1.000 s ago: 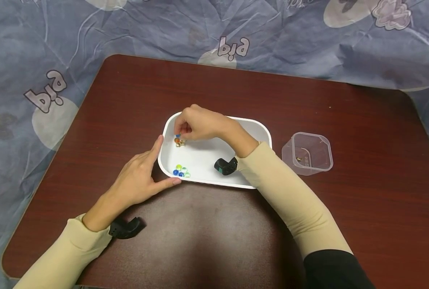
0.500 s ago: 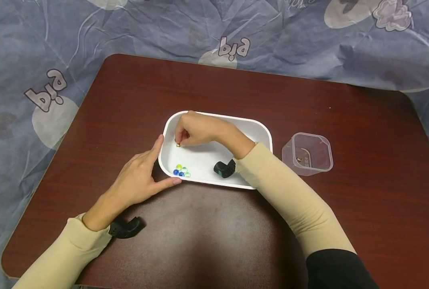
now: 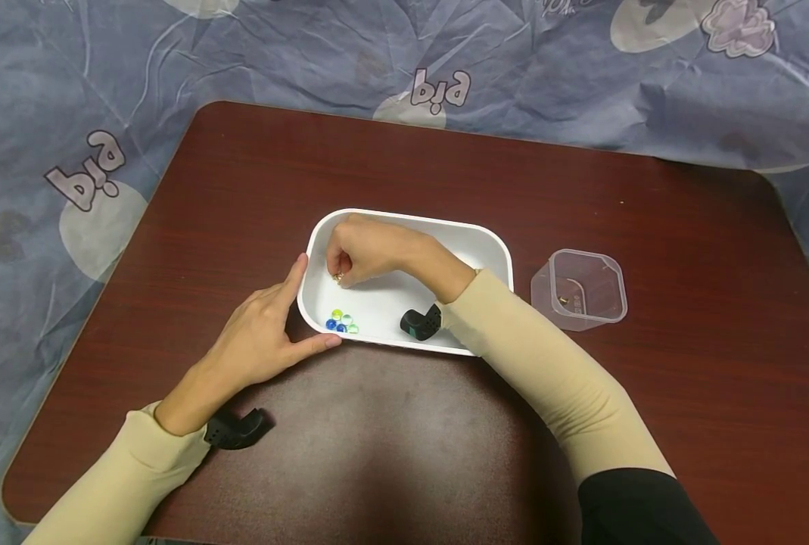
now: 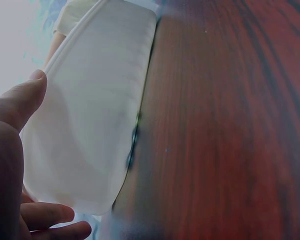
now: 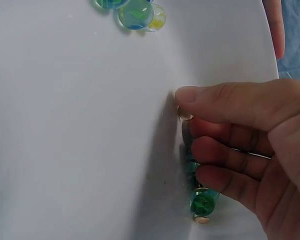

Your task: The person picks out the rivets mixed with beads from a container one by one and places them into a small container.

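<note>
My right hand (image 3: 371,244) is inside the white tray (image 3: 377,309), near its left end. In the right wrist view its thumb and index finger pinch a small gold-coloured metal piece (image 5: 185,114) with a round rim; its exact kind is hard to tell. Below those fingers lie a green glass marble (image 5: 203,204) and another small gold piece (image 5: 202,219), partly hidden. The left hand (image 3: 257,333) touches the tray's left corner with fingers and thumb spread along the outside. Several blue, yellow and clear marbles (image 3: 341,323) sit together in the tray's near-left corner.
A clear plastic container (image 3: 598,291) stands right of the tray, with a small gold piece (image 3: 564,301) inside. Everything rests on a dark red-brown wooden table (image 3: 404,424). Beyond it hangs a blue-grey patterned cloth (image 3: 295,53).
The right hand has lowered into the tray and shifted slightly nearer, and now pinches a gold piece. The left hand has stayed at the tray's corner.
</note>
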Available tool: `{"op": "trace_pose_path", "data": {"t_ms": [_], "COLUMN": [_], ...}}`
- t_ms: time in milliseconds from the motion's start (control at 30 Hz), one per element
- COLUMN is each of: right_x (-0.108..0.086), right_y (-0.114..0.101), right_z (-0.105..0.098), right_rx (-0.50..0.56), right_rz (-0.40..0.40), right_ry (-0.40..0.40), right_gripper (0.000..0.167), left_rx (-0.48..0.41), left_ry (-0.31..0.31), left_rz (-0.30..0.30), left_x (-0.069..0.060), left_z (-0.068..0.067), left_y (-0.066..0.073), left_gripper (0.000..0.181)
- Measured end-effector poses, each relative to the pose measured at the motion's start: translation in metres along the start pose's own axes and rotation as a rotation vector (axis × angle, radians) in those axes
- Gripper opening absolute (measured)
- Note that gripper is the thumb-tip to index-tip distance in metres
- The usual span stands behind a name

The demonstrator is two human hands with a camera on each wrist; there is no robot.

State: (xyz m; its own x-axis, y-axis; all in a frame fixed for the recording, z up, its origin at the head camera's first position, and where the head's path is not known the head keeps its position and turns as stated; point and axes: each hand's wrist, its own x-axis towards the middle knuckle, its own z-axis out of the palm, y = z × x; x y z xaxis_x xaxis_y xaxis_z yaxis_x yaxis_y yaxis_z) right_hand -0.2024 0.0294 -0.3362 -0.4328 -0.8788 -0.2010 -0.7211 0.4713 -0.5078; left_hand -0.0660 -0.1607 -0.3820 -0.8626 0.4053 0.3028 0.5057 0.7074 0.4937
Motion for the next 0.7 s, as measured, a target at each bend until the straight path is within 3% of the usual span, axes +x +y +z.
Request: {"op": "trace_pose_path", "data": {"t_ms": [700], "right_x": [0.0011], "right_y": [-0.0004], "right_z": [0.0017], "right_rx": [-0.027], "right_rz": [0.022], "right_ry": [-0.004], "right_gripper": [0.008], "left_rx": [0.006], "left_ry": [-0.039], "left_rz": [-0.037], "left_x": [-0.0003], "left_z": [-0.0009], "left_y": [0.0000], "left_gripper": [0.109]}}
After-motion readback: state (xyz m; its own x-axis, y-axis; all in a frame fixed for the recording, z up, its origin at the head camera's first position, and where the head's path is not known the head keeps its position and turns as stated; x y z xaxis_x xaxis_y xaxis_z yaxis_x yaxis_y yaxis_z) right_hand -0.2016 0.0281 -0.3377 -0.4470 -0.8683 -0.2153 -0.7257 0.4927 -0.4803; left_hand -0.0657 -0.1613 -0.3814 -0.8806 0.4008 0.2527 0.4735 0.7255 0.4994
